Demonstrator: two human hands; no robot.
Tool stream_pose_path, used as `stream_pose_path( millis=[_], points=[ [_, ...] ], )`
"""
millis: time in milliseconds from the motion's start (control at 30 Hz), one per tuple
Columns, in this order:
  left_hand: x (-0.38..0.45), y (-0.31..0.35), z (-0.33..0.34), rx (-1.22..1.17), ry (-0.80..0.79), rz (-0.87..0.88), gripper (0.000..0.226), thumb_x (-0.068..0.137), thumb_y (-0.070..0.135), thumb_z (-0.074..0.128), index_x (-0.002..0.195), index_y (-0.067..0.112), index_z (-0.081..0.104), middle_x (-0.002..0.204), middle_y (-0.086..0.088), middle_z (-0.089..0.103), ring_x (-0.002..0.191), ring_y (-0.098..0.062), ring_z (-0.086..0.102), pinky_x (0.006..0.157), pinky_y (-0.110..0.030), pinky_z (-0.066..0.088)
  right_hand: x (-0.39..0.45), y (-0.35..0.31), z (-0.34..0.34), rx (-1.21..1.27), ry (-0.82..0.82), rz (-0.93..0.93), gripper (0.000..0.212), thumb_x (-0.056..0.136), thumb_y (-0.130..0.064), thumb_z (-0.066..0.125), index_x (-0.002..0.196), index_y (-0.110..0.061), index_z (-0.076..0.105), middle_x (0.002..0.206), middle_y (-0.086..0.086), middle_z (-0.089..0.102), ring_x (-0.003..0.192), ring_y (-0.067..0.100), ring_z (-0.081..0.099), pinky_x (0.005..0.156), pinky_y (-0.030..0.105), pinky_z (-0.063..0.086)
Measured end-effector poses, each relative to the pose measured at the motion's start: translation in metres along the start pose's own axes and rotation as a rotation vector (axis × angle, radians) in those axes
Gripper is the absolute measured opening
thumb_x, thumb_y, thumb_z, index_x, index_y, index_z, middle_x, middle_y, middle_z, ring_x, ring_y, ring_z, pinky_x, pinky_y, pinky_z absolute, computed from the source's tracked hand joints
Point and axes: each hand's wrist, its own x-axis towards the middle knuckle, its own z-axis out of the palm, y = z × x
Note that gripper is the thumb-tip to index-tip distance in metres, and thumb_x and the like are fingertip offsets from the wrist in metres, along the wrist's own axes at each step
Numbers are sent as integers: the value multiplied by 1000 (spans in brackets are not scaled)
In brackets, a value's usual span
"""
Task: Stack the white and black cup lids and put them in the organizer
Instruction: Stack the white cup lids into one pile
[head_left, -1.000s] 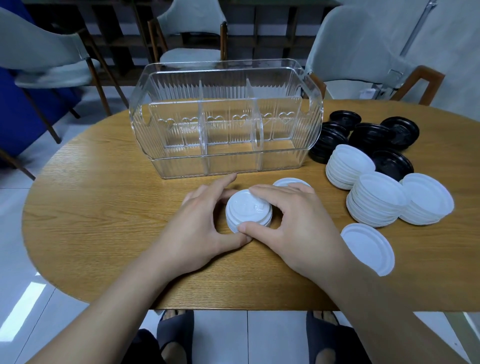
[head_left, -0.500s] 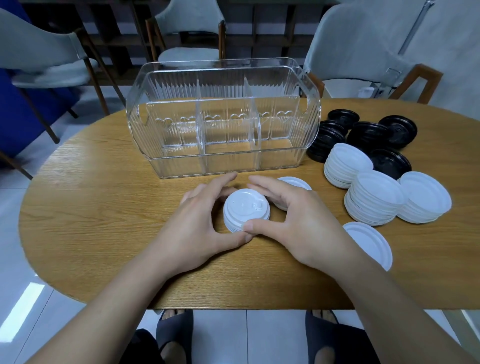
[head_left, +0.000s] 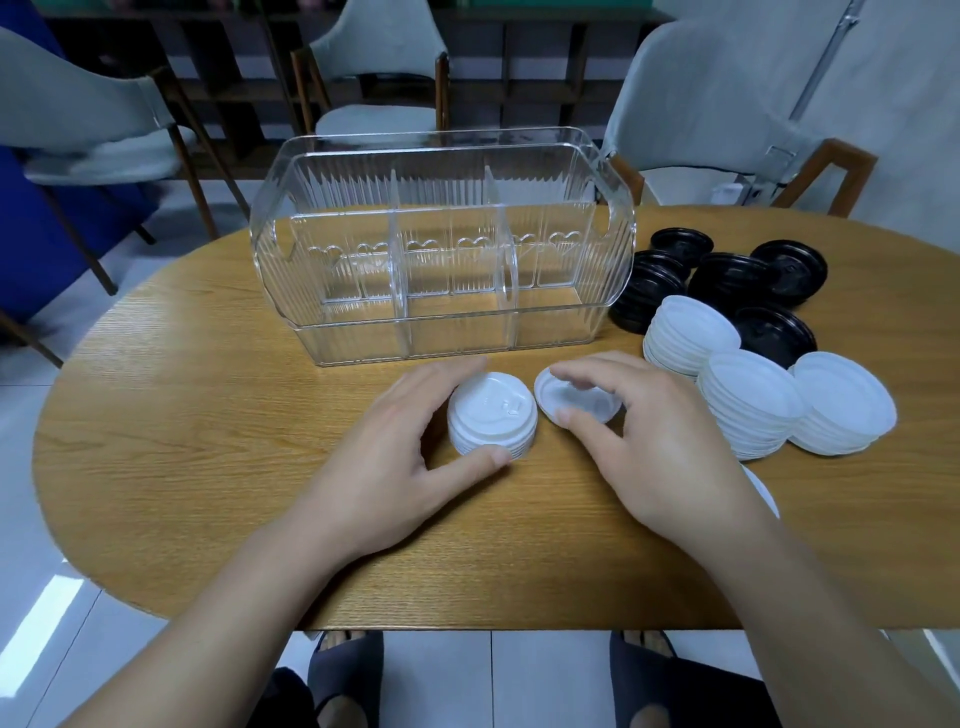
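A short stack of white lids (head_left: 492, 420) stands on the wooden table (head_left: 208, 441), in front of the clear organizer (head_left: 441, 249). My left hand (head_left: 400, 462) curls around that stack, thumb at its front and fingers behind. My right hand (head_left: 644, 441) pinches a single white lid (head_left: 574, 405) lying just right of the stack. The organizer's three compartments hold nothing. More white lid stacks (head_left: 748, 405) and black lids (head_left: 727, 280) lie to the right.
A loose white lid (head_left: 763, 493) peeks out from behind my right wrist. Chairs (head_left: 379, 78) stand behind the table. The near table edge runs just below my forearms.
My right hand has left the stack and shifted right onto the single white lid beside it. My left hand stays on the stack.
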Motion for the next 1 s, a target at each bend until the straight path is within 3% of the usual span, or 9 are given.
stream_pose_path(
  millis=[100, 267, 367, 467, 567, 633, 733, 833, 1000],
  points=[
    [1, 1, 2, 12, -12, 34, 76, 99, 64, 74, 165, 35, 49, 163, 23, 52, 155, -3, 46, 129, -41, 40, 1, 3, 4, -140, -37, 6, 29, 98, -34, 81, 127, -31, 78, 123, -18, 68, 119, 12, 60, 111, 36, 39],
    [-1, 0, 2, 0, 1, 64, 63, 100, 55, 78, 156, 34, 60, 161, 21, 56, 154, -2, 47, 128, -42, 41, 2, 2, 9, -272, -44, 4, 8, 96, -38, 83, 101, -33, 79, 106, -14, 66, 107, 16, 57, 102, 37, 33],
    [-3, -1, -2, -24, 11, 70, 60, 96, 45, 86, 151, 34, 65, 155, 23, 61, 152, -5, 51, 127, -40, 42, 3, 0, 9, -228, 1, 15, 10, 100, -34, 80, 91, -32, 75, 96, -15, 65, 99, 15, 58, 100, 39, 36],
    [-4, -2, -8, -26, 1, 62, 58, 92, 38, 91, 145, 38, 67, 154, 27, 60, 158, -12, 43, 129, -38, 38, 2, -4, 5, -26, 80, 31, 14, 99, -36, 79, 87, -32, 72, 90, -15, 65, 93, 10, 61, 97, 37, 42],
    [-5, -2, -11, -41, 17, 49, 56, 90, 38, 93, 141, 39, 70, 160, 27, 55, 165, -13, 32, 133, -38, 31, 0, -14, -5, 278, 131, 86, 19, 96, -37, 83, 81, -29, 74, 83, -11, 67, 82, 8, 63, 79, 18, 46],
    [-5, 1, -11, -74, 63, 49, 64, 88, 40, 93, 146, 38, 66, 162, 25, 53, 165, -12, 32, 134, -38, 31, 0, -18, -10, 453, 134, 90, 19, 99, -35, 80, 83, -25, 77, 83, -6, 71, 75, 9, 62, 72, 15, 46],
    [-4, 12, -11, -143, 145, 34, 92, 84, 38, 97, 164, 37, 50, 161, 21, 54, 160, -12, 42, 131, -36, 35, -1, -19, -10, 797, 74, 124, 23, 104, -33, 72, 95, -13, 79, 88, 5, 76, 82, 16, 65, 84, 28, 53],
    [-1, 22, -7, -211, 187, 79, 110, 82, 30, 101, 172, 31, 37, 158, 18, 59, 154, -14, 53, 128, -33, 38, -2, -22, -3, 1044, -63, 164, 29, 103, -34, 66, 100, -8, 77, 95, 10, 71, 90, 22, 59, 90, 42, 48],
    [-3, 24, -3, -194, 262, 150, 95, 81, 29, 100, 163, 23, 53, 150, 18, 66, 142, -14, 62, 119, -24, 44, -3, -25, 8, 1136, -140, 208, 31, 109, -32, 61, 110, -6, 77, 105, 16, 74, 102, 28, 63, 98, 51, 48]
  ],
)
